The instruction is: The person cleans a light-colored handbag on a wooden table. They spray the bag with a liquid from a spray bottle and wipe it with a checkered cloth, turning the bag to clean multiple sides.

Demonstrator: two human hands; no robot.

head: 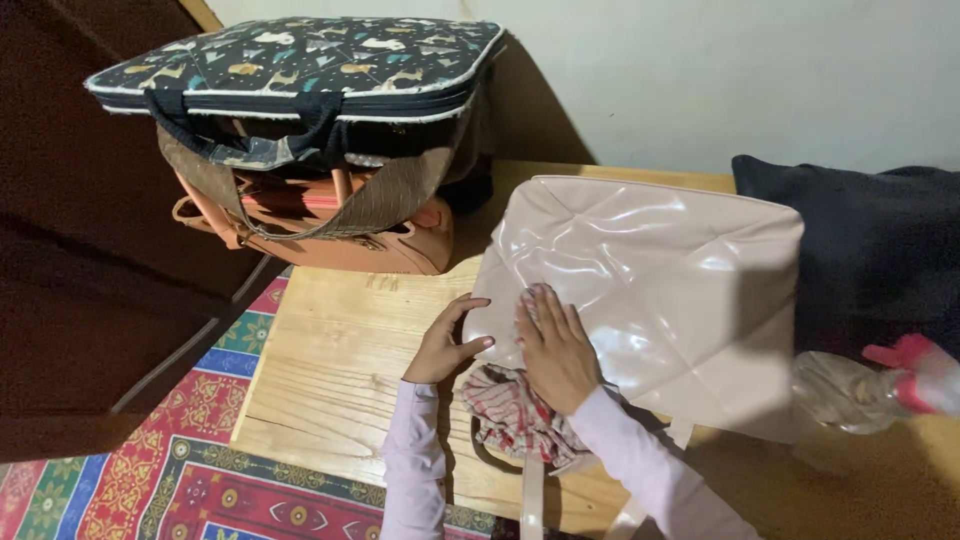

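Observation:
A glossy beige quilted bag (660, 290) lies flat on a low wooden table (330, 380). My left hand (445, 345) grips the bag's near left corner, thumb on top. My right hand (552, 350) lies flat on the bag's surface, fingers together, pressing a red-and-white striped cloth (515, 420) whose bunched part spills out under the palm toward me. Both arms wear pale pink sleeves. The bag's strap (530, 495) hangs off the table's front edge.
At the back left, a dark patterned case (300, 60) is stacked on a tan handbag (340, 240). A clear spray bottle with a pink trigger (880, 380) lies at right beside a dark cushion (870, 250). A patterned rug (200, 470) covers the floor.

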